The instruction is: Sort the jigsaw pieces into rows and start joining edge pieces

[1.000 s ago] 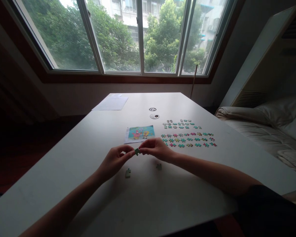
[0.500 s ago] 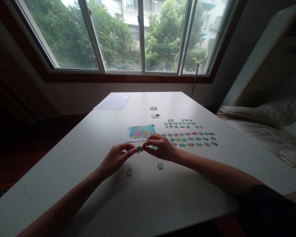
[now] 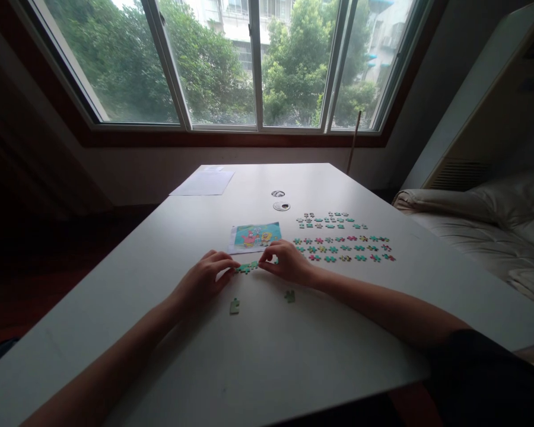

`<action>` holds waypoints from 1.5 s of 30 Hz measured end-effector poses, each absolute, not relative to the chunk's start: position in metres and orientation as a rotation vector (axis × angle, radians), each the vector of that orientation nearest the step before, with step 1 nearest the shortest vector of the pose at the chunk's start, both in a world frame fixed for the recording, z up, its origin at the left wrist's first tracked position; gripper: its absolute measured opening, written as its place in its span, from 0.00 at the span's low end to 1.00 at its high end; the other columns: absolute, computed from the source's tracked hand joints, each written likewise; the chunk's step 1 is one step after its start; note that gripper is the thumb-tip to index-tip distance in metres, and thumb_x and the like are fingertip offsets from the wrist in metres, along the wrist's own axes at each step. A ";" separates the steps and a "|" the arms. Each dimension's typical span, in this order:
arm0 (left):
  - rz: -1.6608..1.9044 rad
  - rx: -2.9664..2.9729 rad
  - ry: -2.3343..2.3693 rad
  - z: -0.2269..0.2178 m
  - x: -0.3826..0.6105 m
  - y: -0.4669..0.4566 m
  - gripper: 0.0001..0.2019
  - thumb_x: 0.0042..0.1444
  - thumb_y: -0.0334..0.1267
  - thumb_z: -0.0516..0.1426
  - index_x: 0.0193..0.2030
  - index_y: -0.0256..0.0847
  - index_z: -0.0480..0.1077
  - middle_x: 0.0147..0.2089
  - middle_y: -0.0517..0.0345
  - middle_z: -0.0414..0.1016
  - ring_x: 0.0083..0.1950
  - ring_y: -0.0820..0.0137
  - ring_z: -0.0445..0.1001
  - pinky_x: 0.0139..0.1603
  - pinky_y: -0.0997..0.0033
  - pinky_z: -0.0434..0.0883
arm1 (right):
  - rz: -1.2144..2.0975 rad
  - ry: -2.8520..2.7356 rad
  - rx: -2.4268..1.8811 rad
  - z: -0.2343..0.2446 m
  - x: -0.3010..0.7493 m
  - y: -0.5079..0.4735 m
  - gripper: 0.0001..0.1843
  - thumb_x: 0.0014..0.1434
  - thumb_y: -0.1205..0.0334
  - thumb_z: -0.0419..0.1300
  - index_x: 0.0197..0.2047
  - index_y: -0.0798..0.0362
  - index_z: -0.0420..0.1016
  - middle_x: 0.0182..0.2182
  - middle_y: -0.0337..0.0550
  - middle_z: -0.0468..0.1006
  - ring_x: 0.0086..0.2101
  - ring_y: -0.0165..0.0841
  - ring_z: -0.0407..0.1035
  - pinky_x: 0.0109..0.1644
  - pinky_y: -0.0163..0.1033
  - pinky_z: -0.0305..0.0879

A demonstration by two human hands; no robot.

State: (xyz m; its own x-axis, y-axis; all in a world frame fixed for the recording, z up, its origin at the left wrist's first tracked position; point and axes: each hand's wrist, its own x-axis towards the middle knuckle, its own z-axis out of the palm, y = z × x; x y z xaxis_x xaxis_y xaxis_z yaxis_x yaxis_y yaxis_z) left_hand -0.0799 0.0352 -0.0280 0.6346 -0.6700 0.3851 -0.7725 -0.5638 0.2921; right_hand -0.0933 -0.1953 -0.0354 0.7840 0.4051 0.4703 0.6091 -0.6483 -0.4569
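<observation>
A short strip of joined green puzzle pieces [image 3: 248,268] lies on the white table between my hands. My left hand [image 3: 204,276] has its fingertips and thumb closed on the strip's left end. At the right end, my right hand [image 3: 288,264] pinches the edge of the strip between thumb and forefinger, partly hiding a green piece behind the fingers. Nearer to me lie two loose puzzle pieces, a pale green one [image 3: 235,306] on the left and a darker one [image 3: 289,296] on the right. Just beyond the strip is a cartoon picture sheet [image 3: 256,237].
Several rows of loose puzzle pieces [image 3: 345,249] spread to the right of the picture sheet. Two round discs [image 3: 281,206] lie farther back. White paper [image 3: 202,182] rests at the far left corner, and a pale sofa [image 3: 476,207] stands beyond the table's right side.
The green piece held up between both hands is now down at the strip on the table. My left hand has turned palm-down, and the strip shows more fully.
</observation>
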 end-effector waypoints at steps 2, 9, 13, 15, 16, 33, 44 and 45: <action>0.309 2.429 -1.156 -0.027 -0.082 0.033 0.10 0.56 0.37 0.50 0.39 0.43 0.73 0.38 0.53 0.73 0.40 0.66 0.67 0.41 0.66 0.67 | -0.413 -0.736 -2.382 -0.036 -0.093 -0.194 0.04 0.50 0.63 0.61 0.27 0.54 0.75 0.26 0.39 0.72 0.29 0.26 0.63 0.37 0.33 0.57; 0.280 2.450 -1.185 -0.025 -0.083 0.031 0.10 0.57 0.35 0.50 0.39 0.43 0.73 0.39 0.54 0.72 0.40 0.67 0.66 0.39 0.67 0.68 | -0.385 -0.716 -2.434 -0.033 -0.095 -0.193 0.03 0.48 0.63 0.61 0.28 0.54 0.75 0.26 0.39 0.73 0.29 0.27 0.63 0.36 0.33 0.56; 0.312 2.439 -1.200 -0.025 -0.084 0.028 0.11 0.57 0.34 0.50 0.40 0.42 0.72 0.39 0.53 0.72 0.41 0.66 0.66 0.40 0.66 0.68 | -0.376 -0.701 -2.451 -0.032 -0.095 -0.193 0.04 0.48 0.63 0.61 0.28 0.54 0.75 0.26 0.40 0.72 0.30 0.27 0.63 0.35 0.33 0.56; 0.316 2.435 -1.212 -0.024 -0.085 0.026 0.12 0.57 0.32 0.49 0.42 0.42 0.72 0.39 0.52 0.72 0.41 0.66 0.66 0.41 0.66 0.68 | -0.383 -0.699 -2.446 -0.033 -0.094 -0.194 0.04 0.49 0.63 0.61 0.28 0.54 0.75 0.26 0.39 0.72 0.30 0.27 0.63 0.36 0.33 0.56; 0.315 2.430 -1.220 -0.024 -0.085 0.025 0.12 0.57 0.32 0.49 0.42 0.42 0.72 0.40 0.52 0.72 0.41 0.66 0.66 0.41 0.66 0.68 | -0.387 -0.699 -2.443 -0.034 -0.094 -0.194 0.03 0.49 0.64 0.60 0.28 0.54 0.75 0.26 0.39 0.72 0.30 0.27 0.63 0.36 0.33 0.56; 0.327 2.569 -1.338 -0.022 -0.085 0.023 0.19 0.54 0.25 0.48 0.48 0.47 0.69 0.41 0.53 0.71 0.42 0.64 0.64 0.40 0.63 0.68 | -0.485 -0.897 -2.503 -0.030 -0.098 -0.193 0.07 0.53 0.64 0.58 0.34 0.51 0.76 0.32 0.43 0.74 0.33 0.30 0.62 0.38 0.36 0.55; 0.351 2.462 -1.308 -0.025 -0.079 0.035 0.13 0.56 0.28 0.48 0.42 0.41 0.71 0.43 0.52 0.71 0.44 0.66 0.65 0.41 0.66 0.67 | -0.492 -0.966 -2.524 -0.032 -0.100 -0.194 0.08 0.55 0.65 0.56 0.34 0.50 0.77 0.30 0.42 0.74 0.32 0.29 0.61 0.37 0.34 0.54; 0.358 2.470 -1.315 -0.024 -0.079 0.037 0.13 0.56 0.28 0.48 0.41 0.42 0.71 0.42 0.52 0.71 0.44 0.66 0.65 0.41 0.66 0.67 | -0.493 -0.969 -2.524 -0.032 -0.100 -0.194 0.08 0.55 0.65 0.56 0.34 0.50 0.77 0.30 0.42 0.74 0.32 0.29 0.61 0.37 0.34 0.55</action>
